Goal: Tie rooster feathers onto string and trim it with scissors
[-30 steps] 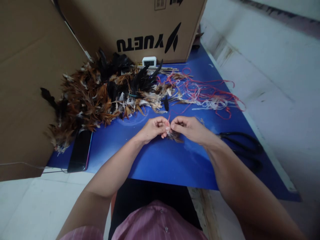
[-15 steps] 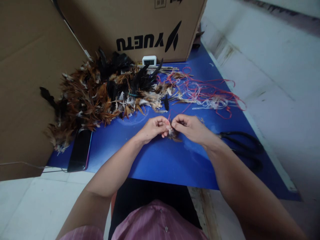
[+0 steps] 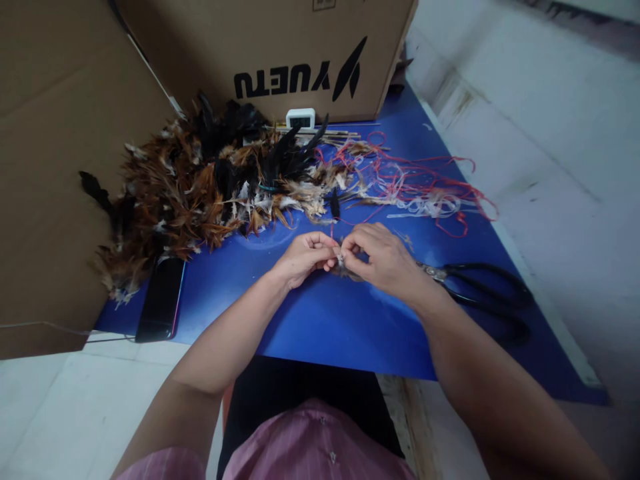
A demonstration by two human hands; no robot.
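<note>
My left hand (image 3: 309,259) is closed in a pinch, thumb against fingers, on a small tuft of brown feathers (image 3: 344,271) with a whitish base. From its fingertips a red string (image 3: 332,230) runs up toward the feather pile. Close beside it, my right hand (image 3: 383,259) is also pinched shut, thumb and forefinger meeting at the base of the tuft. What those right fingertips grip is too small to tell. Both hands are just above the blue table (image 3: 320,333), and the right one hides part of the tuft.
Brown and black feathers (image 3: 175,187) are heaped at the left and back. Tangled red and clear strings (image 3: 430,193) lie back right. Black-handled scissors (image 3: 480,273) rest by my right forearm. A phone (image 3: 160,300), a small white clock (image 3: 301,119) and a large cardboard box (image 3: 200,47) border the space.
My right hand has turned slightly and drawn in closer over the tuft, covering more of it. The left hand keeps its pinch. More of the scissors shows now.
</note>
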